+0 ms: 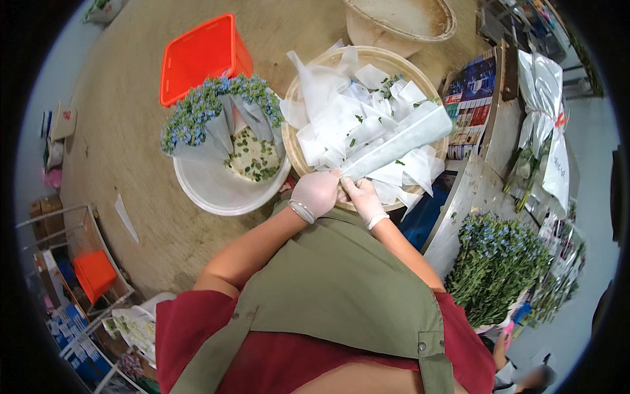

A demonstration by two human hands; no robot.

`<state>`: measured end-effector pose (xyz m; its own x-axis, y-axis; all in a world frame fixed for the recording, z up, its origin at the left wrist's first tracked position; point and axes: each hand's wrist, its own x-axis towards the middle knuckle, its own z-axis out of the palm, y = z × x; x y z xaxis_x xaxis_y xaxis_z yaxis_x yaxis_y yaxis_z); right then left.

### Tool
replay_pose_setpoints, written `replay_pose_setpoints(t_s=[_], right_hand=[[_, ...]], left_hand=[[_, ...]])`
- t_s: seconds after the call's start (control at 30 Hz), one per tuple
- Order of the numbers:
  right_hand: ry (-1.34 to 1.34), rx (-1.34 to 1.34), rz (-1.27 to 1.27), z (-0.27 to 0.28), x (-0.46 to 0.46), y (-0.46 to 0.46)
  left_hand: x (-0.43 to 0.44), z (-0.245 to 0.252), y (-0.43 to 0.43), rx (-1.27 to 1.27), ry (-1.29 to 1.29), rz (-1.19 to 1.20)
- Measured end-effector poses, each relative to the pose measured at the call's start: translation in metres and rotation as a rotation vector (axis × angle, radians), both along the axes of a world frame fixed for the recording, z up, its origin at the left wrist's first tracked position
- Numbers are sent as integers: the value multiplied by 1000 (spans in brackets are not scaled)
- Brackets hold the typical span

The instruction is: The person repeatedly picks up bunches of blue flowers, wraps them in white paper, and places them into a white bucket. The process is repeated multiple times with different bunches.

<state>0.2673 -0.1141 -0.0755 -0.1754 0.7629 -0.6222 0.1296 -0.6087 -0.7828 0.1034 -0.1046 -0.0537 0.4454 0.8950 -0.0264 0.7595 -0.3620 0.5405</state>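
My left hand (315, 194) and my right hand (362, 196), both in thin pale gloves, pinch the near end of a rolled sheet of white translucent wrap (403, 138). The roll slants up to the right, above a wide round beige tub (381, 52). Crumpled white wrapping scraps (327, 111) fill the tub, with green leaf bits scattered on them. To the left, bunches of small blue flowers (199, 111) in grey translucent wrap lean in a white bucket (197, 199). Fallen leaves lie on pale material inside that bucket. What sits inside the roll is hidden.
Behind the white bucket lies an orange-red crate (199, 61). Another large beige tub (401, 42) stands at the back. On the right, a metal-edged table (455, 209) runs beside a silver-wrapped bouquet (544, 118) and a big blue-flowered bunch (497, 266). Another person (502, 357) is at lower right.
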Motion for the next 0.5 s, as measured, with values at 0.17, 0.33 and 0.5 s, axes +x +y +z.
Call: replay_pose_setpoints(t_s=[0.17, 0.33, 0.5], right_hand=[[259, -28, -24, -16, 18, -2], [704, -47, -444, -92, 101, 15], [318, 362, -1426, -77, 398, 56]], left_hand=[[-9, 11, 2, 4, 68, -78], [-40, 30, -5, -169, 271, 8], [-134, 57, -42, -101, 335, 87]])
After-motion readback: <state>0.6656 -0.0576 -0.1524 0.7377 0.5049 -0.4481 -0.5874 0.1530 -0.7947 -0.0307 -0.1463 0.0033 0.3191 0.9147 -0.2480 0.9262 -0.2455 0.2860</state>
